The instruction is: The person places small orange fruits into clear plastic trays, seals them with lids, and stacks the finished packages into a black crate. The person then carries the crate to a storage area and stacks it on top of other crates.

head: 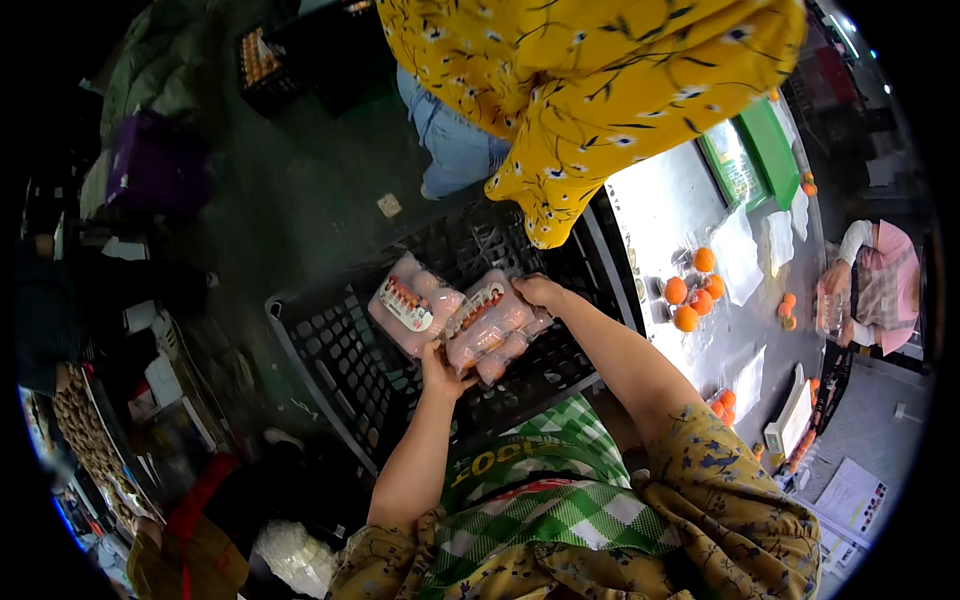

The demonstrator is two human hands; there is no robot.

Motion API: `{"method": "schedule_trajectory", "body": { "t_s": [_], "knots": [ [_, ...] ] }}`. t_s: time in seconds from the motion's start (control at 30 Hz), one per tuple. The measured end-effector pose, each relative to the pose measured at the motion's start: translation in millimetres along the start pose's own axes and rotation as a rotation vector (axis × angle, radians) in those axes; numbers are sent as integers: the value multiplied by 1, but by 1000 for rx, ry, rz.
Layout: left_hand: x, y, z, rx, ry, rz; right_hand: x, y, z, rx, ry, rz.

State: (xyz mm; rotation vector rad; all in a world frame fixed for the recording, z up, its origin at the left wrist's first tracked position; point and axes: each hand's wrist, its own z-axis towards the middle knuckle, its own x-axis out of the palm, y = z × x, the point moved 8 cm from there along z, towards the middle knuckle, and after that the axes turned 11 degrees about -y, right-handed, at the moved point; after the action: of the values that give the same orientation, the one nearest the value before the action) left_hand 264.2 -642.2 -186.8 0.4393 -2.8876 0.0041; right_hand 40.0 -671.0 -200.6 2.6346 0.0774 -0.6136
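Observation:
My left hand (444,373) and my right hand (538,291) hold a clear plastic pack of round produce in pinkish foam nets (495,322). The left hand is at its near-left side, the right hand at its far-right corner. A printed label lies across its top. Touching it on the left is a second similar pack (411,306) with a white oval label; my left thumb is at its near edge. Both packs are over the inside of a black slatted plastic crate (315,346). How far they are above its bottom cannot be told.
A co-worker's yellow floral sleeve (585,142) reaches over the crate's far side. At right, a metal table (660,202) bears orange fruits (699,301), plastic bags (735,255), a green box (772,154) and a white scale (789,411). Another person (885,277) stands beyond. A purple crate (157,165) is at left.

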Motion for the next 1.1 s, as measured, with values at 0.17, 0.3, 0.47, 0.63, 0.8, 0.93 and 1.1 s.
{"method": "schedule_trajectory", "body": {
  "t_s": [0.17, 0.3, 0.47, 0.63, 0.8, 0.93, 1.1],
  "knots": [
    [-4, 5, 12, 36, -12, -40, 7, -7, 19, -101, 12, -185],
    [-9, 4, 19, 34, -31, -109, -6, 24, 3, -144, -123, -413],
    [-7, -12, -5, 121, -207, -79, -4, 1, 13, -232, -177, -195],
    [-19, -19, -6, 171, -257, -93, -29, 51, -67, -437, -430, -110],
    [-38, -14, 10, 176, -348, -223, -72, 106, -125, -835, -589, -64],
    [-57, -13, 29, 238, -322, -593, -85, 131, -126, -989, -690, -305],
    [-62, -24, 32, 342, -339, -525, -93, 135, -114, -921, -790, -449]
  ]
}}
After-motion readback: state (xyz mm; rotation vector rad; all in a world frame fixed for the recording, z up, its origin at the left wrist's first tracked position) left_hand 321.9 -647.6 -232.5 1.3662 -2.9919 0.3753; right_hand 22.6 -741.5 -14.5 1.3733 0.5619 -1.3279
